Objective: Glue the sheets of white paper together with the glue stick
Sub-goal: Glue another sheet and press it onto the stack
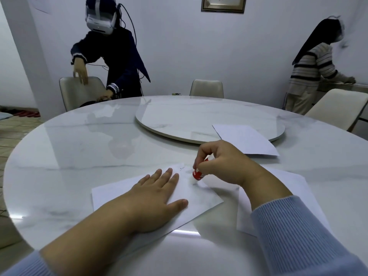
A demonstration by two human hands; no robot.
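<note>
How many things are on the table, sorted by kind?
Paper sheets: 3 (near, under right arm, far)
Glue stick: 1
Turntable: 1
Total: 5

The left hand is being laid flat, palm down, fingers straight and slightly spread, forearm bare. The right hand is being held raised, fingers curled in a pinching grip, wrist bent, blue ribbed sleeve covering the forearm.
</note>
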